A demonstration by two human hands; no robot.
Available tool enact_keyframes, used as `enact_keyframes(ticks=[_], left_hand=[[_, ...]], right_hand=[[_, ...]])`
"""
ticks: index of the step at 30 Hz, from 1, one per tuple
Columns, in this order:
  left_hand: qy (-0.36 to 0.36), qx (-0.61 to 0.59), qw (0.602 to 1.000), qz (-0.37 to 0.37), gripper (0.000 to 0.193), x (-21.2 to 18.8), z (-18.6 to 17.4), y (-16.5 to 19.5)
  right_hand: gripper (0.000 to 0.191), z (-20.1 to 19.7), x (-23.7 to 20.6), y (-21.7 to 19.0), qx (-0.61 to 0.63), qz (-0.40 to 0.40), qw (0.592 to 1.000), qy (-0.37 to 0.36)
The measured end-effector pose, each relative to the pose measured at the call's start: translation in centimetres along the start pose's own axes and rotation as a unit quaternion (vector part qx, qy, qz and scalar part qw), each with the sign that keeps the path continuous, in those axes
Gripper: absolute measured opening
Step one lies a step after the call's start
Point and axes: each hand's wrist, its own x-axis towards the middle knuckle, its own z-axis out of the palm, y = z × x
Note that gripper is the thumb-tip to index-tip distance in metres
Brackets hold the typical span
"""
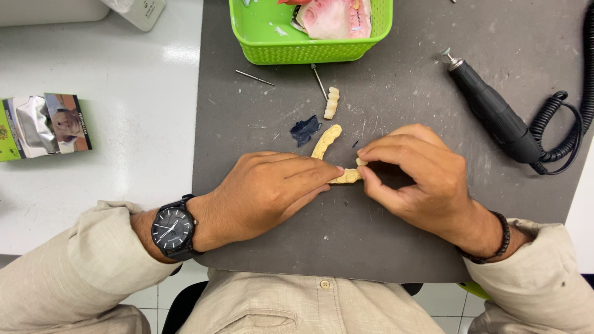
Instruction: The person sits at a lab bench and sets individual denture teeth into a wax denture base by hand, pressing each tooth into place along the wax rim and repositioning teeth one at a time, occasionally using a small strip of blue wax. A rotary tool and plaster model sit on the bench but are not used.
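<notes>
1. We see a curved cream-coloured dental cast piece (pixel 328 151) lying on the dark grey mat (pixel 396 235), near its middle. Its long axis runs on a slant, from the lower end under our fingers up and away toward the green basket (pixel 272 49).
2. Our left hand (pixel 266 192) lies flat and low over the near end of the cast piece, fingers stretched toward the right and pressing on it.
3. Our right hand (pixel 421 176) is pinched narrow, thumb and forefinger closed on a small cream fragment (pixel 360 162) right at the lower end of the cast piece; we cannot tell whether fragment and piece are joined.
4. Just beyond the cast piece lie a dark blue scrap (pixel 305 130) and a short row of cream teeth (pixel 332 102), apart from each other.
5. Two thin metal burs (pixel 255 78) rest farther off, in front of the basket, which holds a pink and white model (pixel 334 18).
6. A black rotary handpiece (pixel 492 114) with a coiled cord (pixel 557 130) lies well apart on the right of the mat.
7. Nothing stands between our hands and the cast piece; only our left fingers cover its lower end.
8. The cast piece looks matt, pale yellow and bumpy along its edge.
9. A small carton with silver foil (pixel 43 125) sits on the white table (pixel 124 173) at far left.
</notes>
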Motion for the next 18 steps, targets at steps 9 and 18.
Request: enact_keyframes(ticks=[9, 18], left_hand=[[-0.011, 0.008, 1.0, 0.005, 0.035, 0.4, -0.5, 0.4], [-0.032, 0.013, 0.999, -0.004, 0.022, 0.7, -0.8, 0.7]], right_hand=[[0.027, -0.9, 0.3, 1.1, -0.048, 0.031, 0.998, -0.014], [0.036, 0.3, 0.2, -0.3, 0.05, -0.063, 0.992, -0.098]])
